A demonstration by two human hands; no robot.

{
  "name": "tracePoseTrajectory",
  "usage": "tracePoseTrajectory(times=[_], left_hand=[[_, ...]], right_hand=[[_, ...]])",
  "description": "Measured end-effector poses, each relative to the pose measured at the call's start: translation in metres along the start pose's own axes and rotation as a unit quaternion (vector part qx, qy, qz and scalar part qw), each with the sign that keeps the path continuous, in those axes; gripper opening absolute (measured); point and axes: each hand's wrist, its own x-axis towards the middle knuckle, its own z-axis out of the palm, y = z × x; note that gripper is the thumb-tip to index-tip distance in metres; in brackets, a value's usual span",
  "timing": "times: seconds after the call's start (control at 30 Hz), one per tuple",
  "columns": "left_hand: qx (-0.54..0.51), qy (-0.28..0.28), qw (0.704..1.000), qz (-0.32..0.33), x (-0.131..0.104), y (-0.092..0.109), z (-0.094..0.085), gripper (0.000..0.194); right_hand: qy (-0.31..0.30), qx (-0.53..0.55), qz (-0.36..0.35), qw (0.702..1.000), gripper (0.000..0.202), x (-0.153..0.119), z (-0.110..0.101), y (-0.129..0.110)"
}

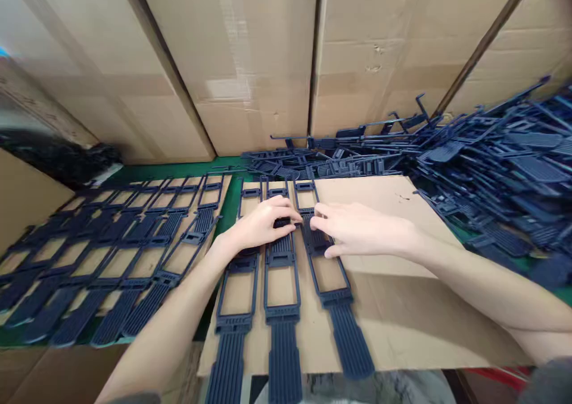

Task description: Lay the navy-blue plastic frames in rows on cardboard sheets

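Three long dark blue plastic frames, each with a ribbed foot, lie side by side on a cardboard sheet (pixel 402 320). My left hand (pixel 266 220) reaches over the left frame (pixel 229 320) and the middle frame (pixel 282 317). Its thumb and bent fingers close near the left edge of the right frame (pixel 337 297); its exact contact is partly hidden. On that frame's other side, my right hand (pixel 353 230) has curled fingers and thumb on the ribbed middle section. The right frame lies slightly angled, its foot pointing toward me.
Another cardboard sheet (pixel 196 258) at left carries rows of similar frames (pixel 147 261). A large tangled heap of dark blue plastic parts (pixel 504 159) spreads along the back and right. Tall cardboard boxes (pixel 263 52) stand behind. Green table surface (pixel 230 210) shows between the sheets.
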Motion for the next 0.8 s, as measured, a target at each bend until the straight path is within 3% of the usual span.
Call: tracePoseTrajectory(times=[0.5,0.8], left_hand=[[0.015,-0.010,1.000,-0.005,0.001,0.000,0.004,0.018],[0.013,-0.005,1.000,-0.007,-0.001,0.000,0.005,0.018]], right_hand=[[-0.029,0.014,0.014,0.999,0.016,0.000,-0.012,-0.011],[-0.010,0.023,-0.002,1.000,0.027,-0.005,-0.003,-0.008]])
